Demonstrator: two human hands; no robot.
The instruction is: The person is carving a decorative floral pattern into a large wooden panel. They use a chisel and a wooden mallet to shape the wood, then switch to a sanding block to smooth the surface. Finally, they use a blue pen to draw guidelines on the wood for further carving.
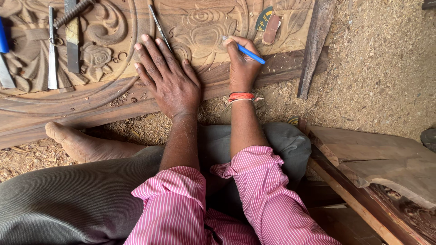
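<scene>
A large carved wooden panel point(104, 97) with floral relief lies across the top of the view. My left hand point(167, 77) rests flat on it, fingers spread, holding nothing. My right hand point(241, 63) grips a blue pen point(247, 52) with its tip against the carved flower at the panel's middle. A red thread band circles my right wrist. I sit cross-legged; my bare foot point(79, 143) lies just below the panel.
Several chisels and metal tools point(53, 50) lie on the panel's left part, one thin tool point(159, 25) beside my left fingers. A wooden strip point(313, 47) leans at the right. Sawdust point(386, 68) covers the floor. Wooden planks point(377, 159) lie at lower right.
</scene>
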